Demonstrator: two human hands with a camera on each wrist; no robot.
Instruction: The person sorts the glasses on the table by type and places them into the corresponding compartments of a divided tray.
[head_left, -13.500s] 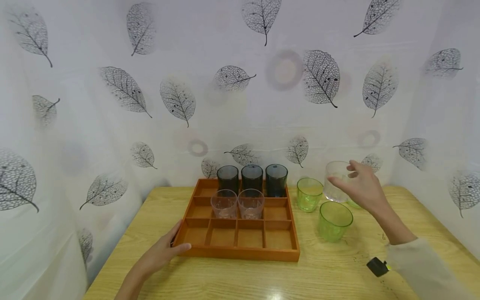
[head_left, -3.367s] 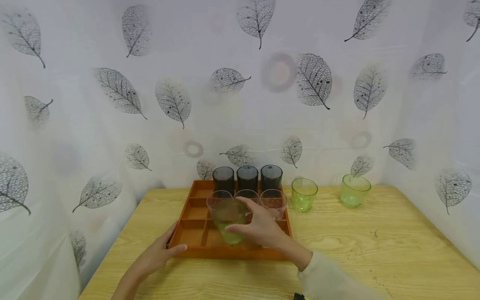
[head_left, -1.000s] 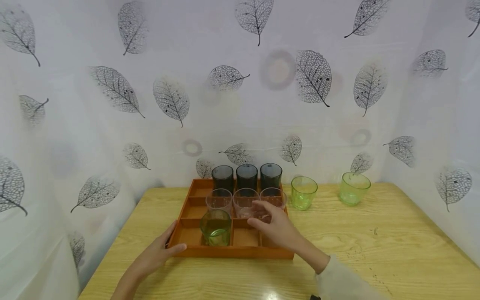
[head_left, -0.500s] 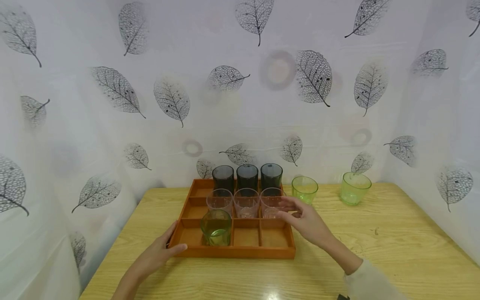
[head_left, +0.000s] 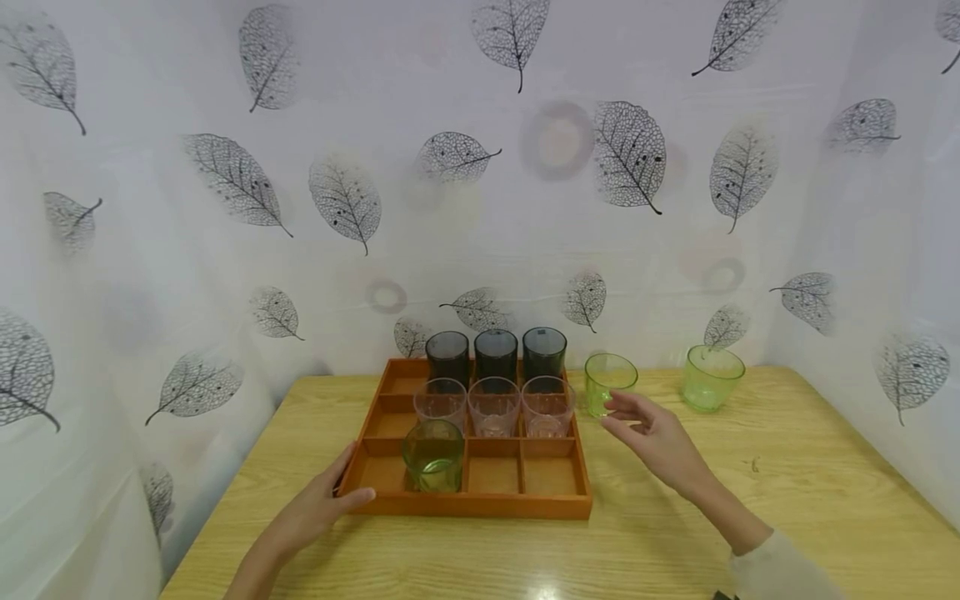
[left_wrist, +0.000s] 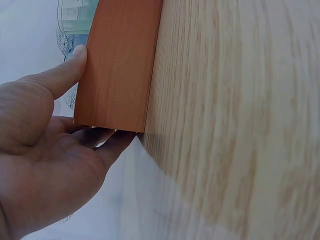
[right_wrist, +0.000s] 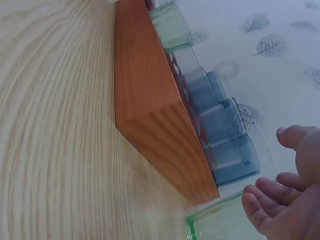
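Note:
My left hand grips the front left corner of a divided wooden tray, thumb over its rim and fingers against its left side. In the tray stand three dark glasses at the back and three clear pinkish glasses in the middle row. One green glass sits in the front row, second compartment from the left. My right hand reaches with parted, bent fingers, holding nothing, and partly overlaps a green glass just right of the tray.
Another green glass stands farther right, near the back edge of the wooden table. Behind the table hangs a white curtain with a leaf print.
Three clear glasses now fill the middle row and a green glass was put in the front row. Over the last second my right hand moved right, off the tray. The left hand stayed.

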